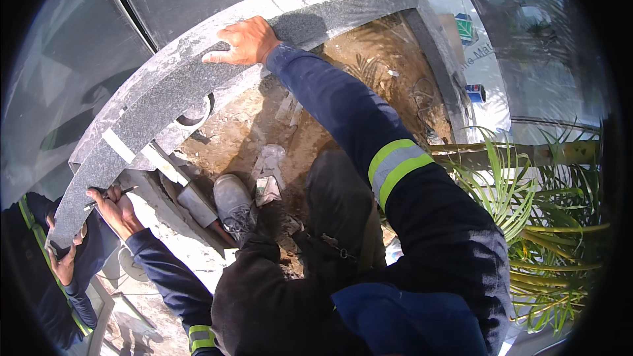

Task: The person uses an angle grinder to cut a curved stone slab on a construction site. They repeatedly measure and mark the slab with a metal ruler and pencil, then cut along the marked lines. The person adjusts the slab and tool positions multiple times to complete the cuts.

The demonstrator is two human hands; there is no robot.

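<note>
Your right hand (pixel 247 41), fingers spread, rested on the curved granite slab (pixel 161 92) already lying along the glass panels (pixel 69 46), while your left hand's (pixel 119 212) fingers held a thin dark pen-like tool (pixel 130 190) near its end, the enclosed soil (pixel 359 46) left bare and littered.

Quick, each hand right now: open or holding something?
Left hand: closed around a thin, dark, pencil-like stick, beside the curved, grey, speckled stone slab.
Right hand: open, resting on the slab.
</note>
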